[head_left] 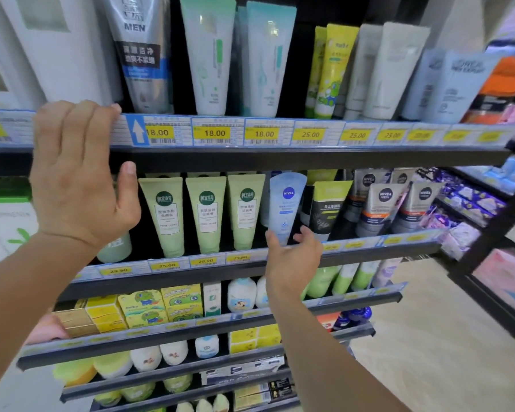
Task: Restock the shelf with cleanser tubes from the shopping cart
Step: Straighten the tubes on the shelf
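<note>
A light blue NIVEA cleanser tube [286, 200] stands tilted on the second shelf [369, 248], between green tubes [205, 212] and a dark tube [327, 209]. My right hand [293, 260] is just below it, fingers spread, with a fingertip touching the tube's lower left edge and the thumb a little to its right. My left hand [78, 173] rests flat with straight fingers against the price rail of the top shelf [280, 135]. It holds nothing. The shopping cart is out of view.
The top shelf carries tall tubes, among them a grey MEN tube [140, 55]. NIVEA MEN tubes [381, 206] fill the second shelf's right side. Lower shelves hold boxes [173, 304] and bottles. Another rack [488, 203] stands to the right, across a pale floor aisle [428, 337].
</note>
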{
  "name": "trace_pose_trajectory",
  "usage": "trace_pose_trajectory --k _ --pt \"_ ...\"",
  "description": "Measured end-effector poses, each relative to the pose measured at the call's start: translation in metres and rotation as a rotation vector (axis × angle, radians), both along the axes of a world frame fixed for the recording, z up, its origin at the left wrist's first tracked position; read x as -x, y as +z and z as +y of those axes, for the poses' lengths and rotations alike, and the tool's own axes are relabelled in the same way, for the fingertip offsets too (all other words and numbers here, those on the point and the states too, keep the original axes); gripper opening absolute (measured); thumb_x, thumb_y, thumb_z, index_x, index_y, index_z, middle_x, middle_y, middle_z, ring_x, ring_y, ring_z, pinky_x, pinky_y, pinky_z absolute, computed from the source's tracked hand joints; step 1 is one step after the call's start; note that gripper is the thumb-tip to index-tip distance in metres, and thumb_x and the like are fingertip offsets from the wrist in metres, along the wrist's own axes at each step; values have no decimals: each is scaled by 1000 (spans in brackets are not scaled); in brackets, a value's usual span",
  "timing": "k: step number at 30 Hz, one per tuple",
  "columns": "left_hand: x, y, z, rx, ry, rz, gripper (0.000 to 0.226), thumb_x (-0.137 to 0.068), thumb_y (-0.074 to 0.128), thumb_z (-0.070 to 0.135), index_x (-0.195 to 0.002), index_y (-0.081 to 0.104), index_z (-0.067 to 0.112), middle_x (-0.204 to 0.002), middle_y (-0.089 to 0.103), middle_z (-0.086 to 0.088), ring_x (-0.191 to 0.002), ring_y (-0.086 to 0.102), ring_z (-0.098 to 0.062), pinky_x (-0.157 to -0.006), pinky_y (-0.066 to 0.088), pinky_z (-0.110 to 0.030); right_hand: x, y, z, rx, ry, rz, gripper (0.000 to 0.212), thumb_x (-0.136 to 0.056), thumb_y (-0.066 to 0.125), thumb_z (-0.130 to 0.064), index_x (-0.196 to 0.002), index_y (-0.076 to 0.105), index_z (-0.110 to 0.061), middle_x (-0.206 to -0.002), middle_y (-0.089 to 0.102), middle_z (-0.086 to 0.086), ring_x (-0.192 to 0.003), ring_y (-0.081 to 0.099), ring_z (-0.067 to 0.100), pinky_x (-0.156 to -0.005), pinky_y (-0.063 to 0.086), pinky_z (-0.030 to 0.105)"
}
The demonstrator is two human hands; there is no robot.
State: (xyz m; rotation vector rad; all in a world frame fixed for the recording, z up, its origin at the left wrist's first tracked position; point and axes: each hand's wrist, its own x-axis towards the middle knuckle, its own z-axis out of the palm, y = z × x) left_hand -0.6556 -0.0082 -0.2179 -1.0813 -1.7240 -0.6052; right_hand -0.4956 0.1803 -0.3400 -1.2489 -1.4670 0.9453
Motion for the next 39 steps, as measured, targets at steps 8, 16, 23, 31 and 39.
trace_pose_trajectory --k 8,16,23,31,39 --pt "-25 8 4 -51 -54 -104 53 -85 53 15 -135 46 -3 -131 49 -26 -123 44 -48 -108 30 -64 3 5 16 3 51 -261 40 -80 77 -44 -110 69 -19 -97 58 -2 -85 61 21 -77 53 37" --pt "-85 4 74 128 -95 -13 58 -85 58 22 -138 50 -1 -141 50 -20 -137 42 -39 -118 20 -58 10 6 16 33 -14 -313 40 -72 79 -54 -102 73 -27 -90 67 -4 -80 63 21 -75 54 41" --pt "-90 7 99 40 1 -55 62 -88 58 29 -141 47 -1 -139 51 -19 -136 43 -37 -119 21 -55 8 7 24 118 5 -344 41 -72 80 -55 -98 68 -25 -94 69 -3 -88 64 23 -81 43 37" --pt "-90 4 108 -27 16 -48 61 -82 60 26 -134 52 -4 -129 55 -21 -127 49 -42 -117 25 -55 8 7 29 112 10 -350 40 -75 79 -52 -99 67 -23 -97 68 -2 -91 62 24 -80 35 36" --pt "-93 5 114 -40 35 -45 63 -78 60 24 -132 51 -6 -128 54 -24 -125 48 -45 -117 24 -56 6 2 33 85 41 -372 34 -77 77 -48 -98 69 -24 -95 68 -2 -89 62 24 -77 35 35"
